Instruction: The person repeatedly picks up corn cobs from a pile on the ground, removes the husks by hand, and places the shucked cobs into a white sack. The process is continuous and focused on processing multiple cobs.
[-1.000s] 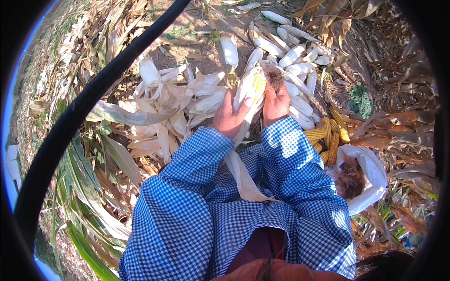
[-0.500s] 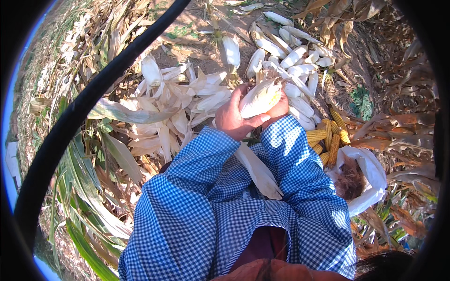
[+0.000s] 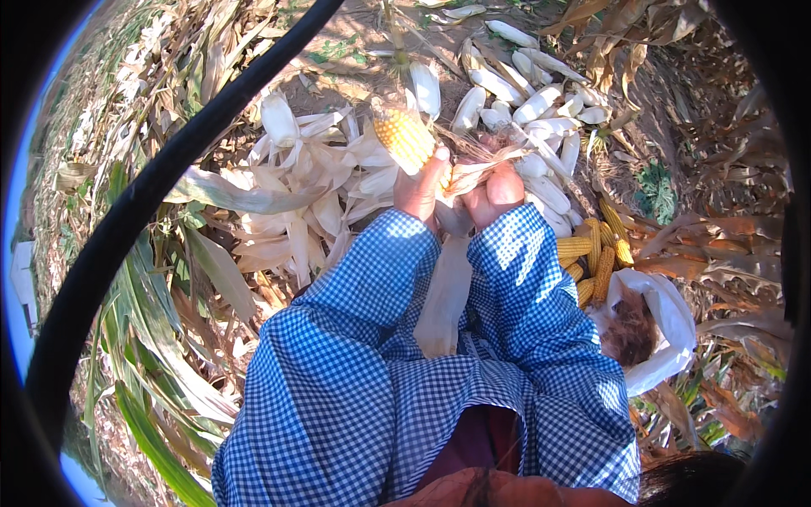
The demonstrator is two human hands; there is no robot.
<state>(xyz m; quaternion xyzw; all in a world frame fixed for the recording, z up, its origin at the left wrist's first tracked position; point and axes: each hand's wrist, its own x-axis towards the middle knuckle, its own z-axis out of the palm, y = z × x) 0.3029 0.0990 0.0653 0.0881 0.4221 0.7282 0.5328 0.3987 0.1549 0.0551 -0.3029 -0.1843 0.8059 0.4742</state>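
Observation:
My left hand (image 3: pixel 420 188) is closed around the lower part of an ear of corn (image 3: pixel 405 140), whose yellow kernels stand bare and point up and to the left. Close beside it, my right hand (image 3: pixel 498 193) grips a bunch of pale husk and reddish silk (image 3: pixel 483 171) pulled out to the right of the ear. A long strip of husk (image 3: pixel 443 304) hangs below my hands, in front of my checked clothing. The base of the ear is hidden by my left fingers.
Unhusked white ears (image 3: pixel 539 103) lie heaped on the ground beyond my right hand. Loose dry husks (image 3: pixel 308 186) pile up at the left. Bare yellow cobs (image 3: pixel 603 275) lie at the right by a white bag (image 3: pixel 672 351) holding brown silk. A dark curved bar (image 3: pixel 160 179) crosses the left side.
The husk that wrapped the ear is now peeled open, and the yellow kernels show. My left hand has tilted the ear leftward, while my right hand has drawn husk and silk away from it.

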